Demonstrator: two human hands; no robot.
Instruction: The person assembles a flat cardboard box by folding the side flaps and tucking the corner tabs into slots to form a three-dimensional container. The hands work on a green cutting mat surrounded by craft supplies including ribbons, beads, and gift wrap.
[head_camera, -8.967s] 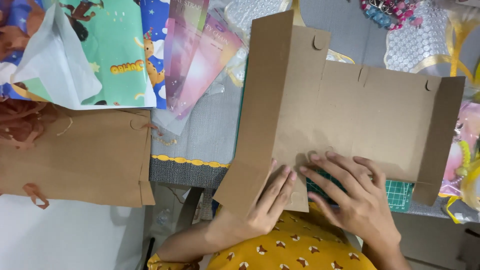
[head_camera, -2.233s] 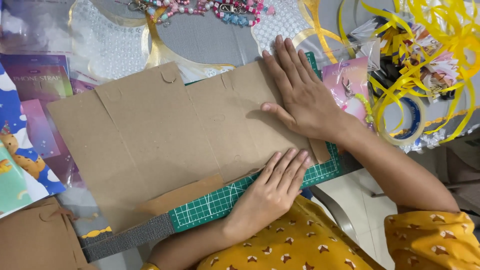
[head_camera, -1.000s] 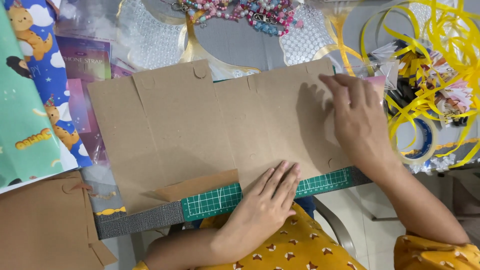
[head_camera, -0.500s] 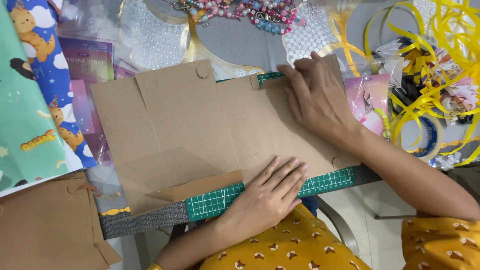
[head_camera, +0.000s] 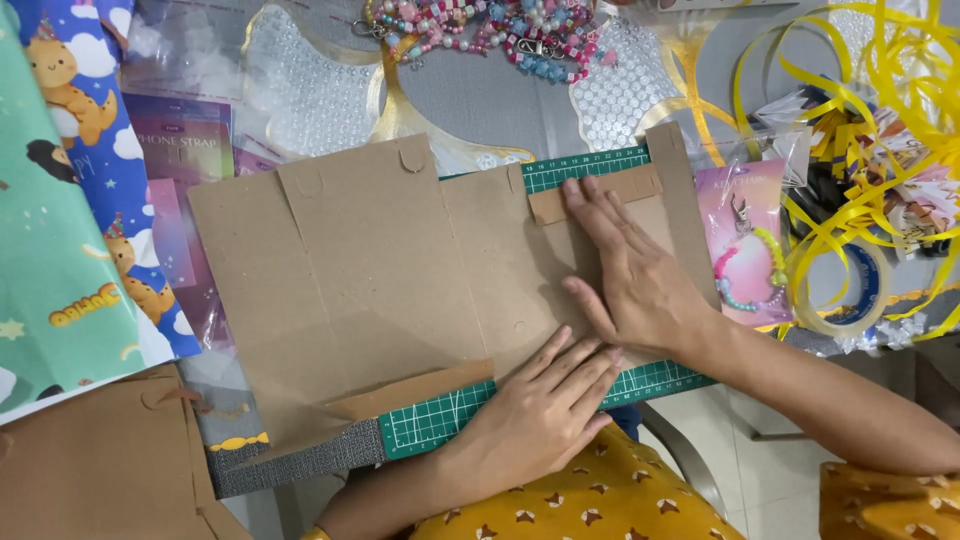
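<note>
head view looks down on a flat brown cardboard blank (head_camera: 400, 300) lying across a green cutting mat (head_camera: 450, 415) on the grey table (head_camera: 500, 95). left hand (head_camera: 535, 415) open and flat, pinning the near edge, holding nothing. right hand (head_camera: 630, 275) spread flat, fingers pressing the far top flap (head_camera: 595, 195) folded down, baring a strip of mat beyond it. so far one top flap creased and the near bottom flap (head_camera: 420, 390) turned up; side panels unfolded, box not yet formed. half a second earlier, that top flap only starting to bend under the right fingers.
</note>
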